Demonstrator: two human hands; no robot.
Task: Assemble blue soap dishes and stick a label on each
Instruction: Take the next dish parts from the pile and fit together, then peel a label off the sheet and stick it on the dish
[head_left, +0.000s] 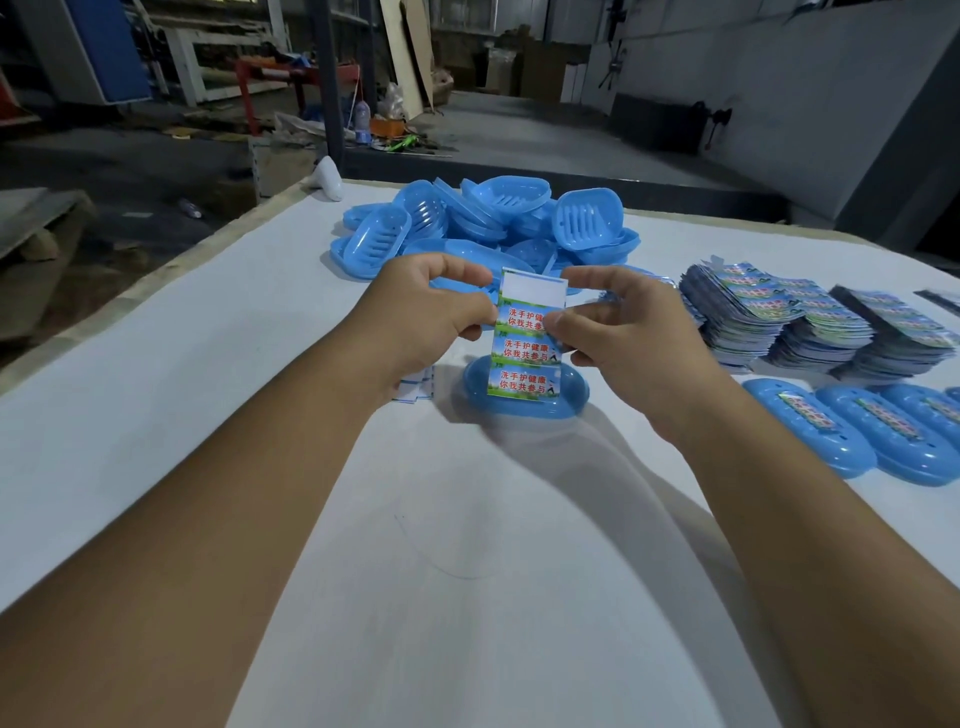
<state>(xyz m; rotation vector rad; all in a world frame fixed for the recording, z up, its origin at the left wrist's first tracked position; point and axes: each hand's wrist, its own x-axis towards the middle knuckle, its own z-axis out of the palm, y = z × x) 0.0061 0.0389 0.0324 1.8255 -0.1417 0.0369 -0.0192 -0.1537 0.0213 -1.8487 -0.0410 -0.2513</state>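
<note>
Hands, left hand (436, 312) and right hand (618, 322), pinch label sheet (527, 353) reading "洗手护健康 你我共参与".

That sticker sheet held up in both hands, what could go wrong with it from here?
The right hand pinches a label on the sticker sheet while the left hand grips its edge; a rushed peel might tear or crease the label. The closed soap dish lies loose on the table, so it may slide and the label land crooked. The stacks of sticker sheets lean and could topple if an arm brushes them.
</note>
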